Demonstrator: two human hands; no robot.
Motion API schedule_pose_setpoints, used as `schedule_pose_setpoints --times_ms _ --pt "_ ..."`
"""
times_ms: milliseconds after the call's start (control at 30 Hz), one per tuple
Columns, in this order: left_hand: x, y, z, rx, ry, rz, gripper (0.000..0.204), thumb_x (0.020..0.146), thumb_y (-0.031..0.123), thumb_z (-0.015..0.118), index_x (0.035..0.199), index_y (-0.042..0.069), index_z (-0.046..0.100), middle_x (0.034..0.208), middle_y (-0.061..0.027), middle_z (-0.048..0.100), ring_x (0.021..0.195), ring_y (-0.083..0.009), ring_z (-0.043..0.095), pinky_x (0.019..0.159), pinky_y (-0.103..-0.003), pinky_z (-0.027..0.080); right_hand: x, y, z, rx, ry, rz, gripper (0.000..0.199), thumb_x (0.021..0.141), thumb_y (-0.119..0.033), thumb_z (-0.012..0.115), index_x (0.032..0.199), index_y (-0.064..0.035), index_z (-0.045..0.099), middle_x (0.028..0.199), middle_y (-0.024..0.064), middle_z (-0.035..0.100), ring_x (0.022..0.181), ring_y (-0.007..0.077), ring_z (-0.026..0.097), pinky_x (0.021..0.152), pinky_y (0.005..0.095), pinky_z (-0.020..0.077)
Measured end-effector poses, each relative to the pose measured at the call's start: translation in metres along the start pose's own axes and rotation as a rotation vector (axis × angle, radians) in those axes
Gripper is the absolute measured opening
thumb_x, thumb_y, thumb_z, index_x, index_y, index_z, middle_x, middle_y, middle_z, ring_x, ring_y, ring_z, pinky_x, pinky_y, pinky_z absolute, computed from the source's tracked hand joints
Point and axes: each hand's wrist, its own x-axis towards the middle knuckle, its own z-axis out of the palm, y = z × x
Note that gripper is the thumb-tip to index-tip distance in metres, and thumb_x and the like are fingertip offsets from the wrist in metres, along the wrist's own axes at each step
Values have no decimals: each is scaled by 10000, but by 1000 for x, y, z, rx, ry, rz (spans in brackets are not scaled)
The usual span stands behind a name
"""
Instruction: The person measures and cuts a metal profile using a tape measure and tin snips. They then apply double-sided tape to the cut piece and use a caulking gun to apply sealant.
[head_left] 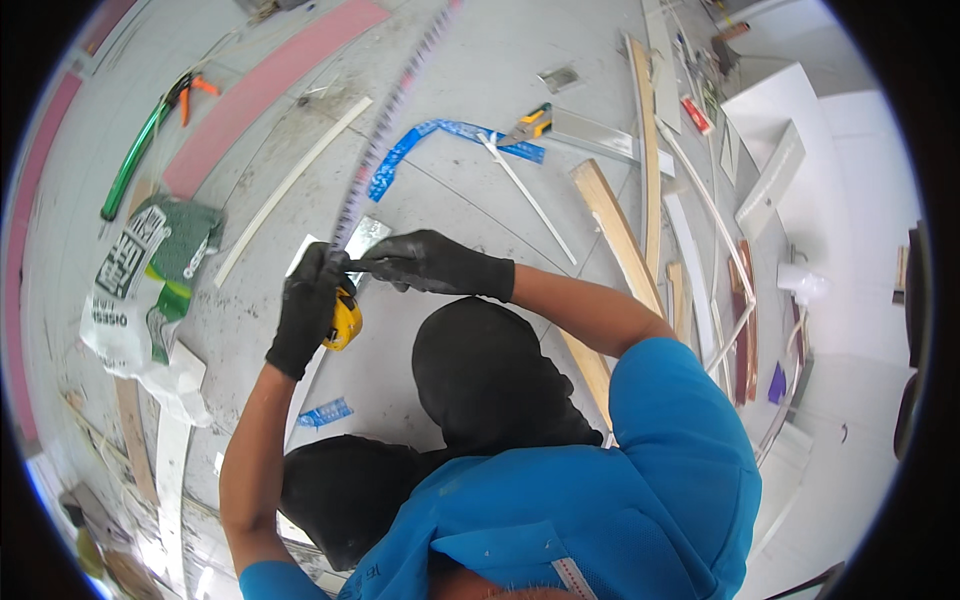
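Basically, the grey floor (490,50) is cluttered on both sides of the measuring lane. Long pink strip (275,85) runs diagonally, upper left. Wooden planks (615,230) lie on the right, partly behind the right arm. Printed white-and-green bag (150,280) sits left of the left hand, green tool with orange handle (140,160) beyond it. Pale strip (294,192) lies between pink strip and tape blade (385,145). Bent blue strip (397,155) is the nearest obstruction: its near end is right beside the blade. Left hand (305,310), gloved: fingers curled around the yellow tape measure (345,318), in front of the knees, blade running out away from the body. Right hand (435,265), gloved: fingers together, pinching a slim dark stick (358,266) at the blade, exact type unclear. Yellow-handled snips (538,122) rest near the blue strip's far end.
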Motion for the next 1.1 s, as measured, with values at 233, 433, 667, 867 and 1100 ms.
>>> schedule_pose_setpoints --times_ms 233,433,667,867,1100 --pt "39 -78 56 11 -374 -289 307 990 166 466 1164 -24 634 809 -80 644 691 -151 629 673 -282 515 -102 121 -40 -197 250 232 291 996 -301 555 1202 -114 640 895 51 674 797 167 641 726 380 509" --pt "15 -209 115 -39 -249 -123 193 950 150 492 952 30 643 845 -69 666 754 -210 649 726 -322 527 -58 193 -193 -938 709 170 268 974 -293 529 1157 -147 658 995 56 685 957 218 624 853 494 453" --pt "-10 -214 198 582 -212 250 278 924 260 538 1080 50 630 1076 -152 679 987 -336 662 871 -432 521 -56 306 -343 -1847 439 415 259 947 -284 499 1105 -185 678 1112 62 697 1143 277 604 1001 627 388" --pt "-14 -176 205 814 -271 -179 499 902 400 582 1241 36 532 1133 -172 626 1034 -349 628 883 -477 479 -30 274 -347 -1834 126 287 268 900 -191 526 1132 -154 655 1043 72 678 1061 246 609 949 495 412" --pt "15 -143 178 671 122 -41 610 891 404 652 1341 20 503 1160 -190 617 1118 -348 590 946 -468 457 -16 218 -347 -1447 562 12 207 900 -219 549 1041 -87 625 914 105 654 875 248 635 860 432 467"
